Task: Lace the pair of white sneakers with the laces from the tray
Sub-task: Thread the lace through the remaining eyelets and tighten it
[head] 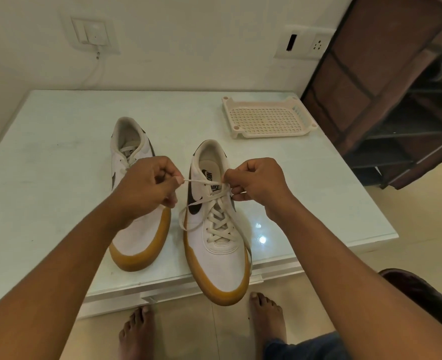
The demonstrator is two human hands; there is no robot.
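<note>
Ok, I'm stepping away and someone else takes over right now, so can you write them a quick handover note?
Left hand pinches one end of the lace. Right hand pinches it by the near sneaker's top eyelets, with the strand taut across the tongue.
Both sneakers stand on the table. The tray behind them holds no laces.
Done: the near sneaker is crisscrossed up to the top. The far sneaker shows lace at its top; the rest is hidden by the arm.
Left: probably pull the ends even and tie off, then check the far sneaker.
</note>
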